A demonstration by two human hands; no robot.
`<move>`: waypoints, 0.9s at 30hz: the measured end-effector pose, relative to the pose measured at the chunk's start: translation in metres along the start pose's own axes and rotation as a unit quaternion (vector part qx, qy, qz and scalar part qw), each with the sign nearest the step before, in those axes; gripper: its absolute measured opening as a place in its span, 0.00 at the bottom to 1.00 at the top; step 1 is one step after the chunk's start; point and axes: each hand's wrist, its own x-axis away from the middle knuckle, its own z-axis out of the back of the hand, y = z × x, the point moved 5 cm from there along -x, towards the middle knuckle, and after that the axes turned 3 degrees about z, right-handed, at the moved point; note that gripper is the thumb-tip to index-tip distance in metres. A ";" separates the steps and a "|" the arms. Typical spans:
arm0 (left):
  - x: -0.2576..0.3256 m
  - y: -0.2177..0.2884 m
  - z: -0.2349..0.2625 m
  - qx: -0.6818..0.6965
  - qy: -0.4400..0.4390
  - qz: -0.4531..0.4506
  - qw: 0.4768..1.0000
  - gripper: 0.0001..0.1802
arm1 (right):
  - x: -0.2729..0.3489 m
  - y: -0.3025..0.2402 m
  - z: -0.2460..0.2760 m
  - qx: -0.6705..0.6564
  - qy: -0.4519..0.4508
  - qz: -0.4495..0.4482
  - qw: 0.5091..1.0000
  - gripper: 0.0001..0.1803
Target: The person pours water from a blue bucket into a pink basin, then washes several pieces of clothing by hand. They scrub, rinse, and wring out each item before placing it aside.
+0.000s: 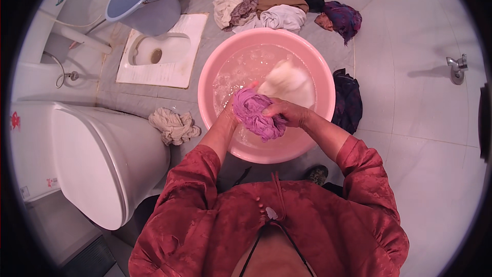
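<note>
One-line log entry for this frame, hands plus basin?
left hand: grips purple cloth | right hand: grips same cloth | cloth: bunched over pink basin | basin: water, white cloth | floor: clothes pile behind basin

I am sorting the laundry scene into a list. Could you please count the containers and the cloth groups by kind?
Pink basins: 1
Blue buckets: 1
Purple cloths held by both hands, left hand and right hand: 1
White cloths in the water: 1
Beige cloths on the floor: 1
Dark cloths beside the basin: 1
Mixed clothes piles: 1
Total: 7
</note>
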 end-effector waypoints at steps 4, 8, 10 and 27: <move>0.002 0.013 0.020 -0.018 0.080 -0.019 0.996 0.14 | 0.005 -0.004 0.019 0.086 -0.003 -0.055 0.995 0.32; 0.018 0.038 0.027 -0.755 0.237 0.071 0.608 0.13 | 0.018 -0.010 0.097 0.278 0.193 -0.008 0.941 0.29; 0.034 0.034 0.008 -0.853 0.198 0.048 0.481 0.13 | 0.032 -0.019 0.132 0.448 0.395 0.060 0.799 0.28; -0.001 -0.024 0.016 -0.832 0.128 0.149 0.520 0.27 | -0.052 0.045 0.161 0.169 0.369 0.151 0.902 0.23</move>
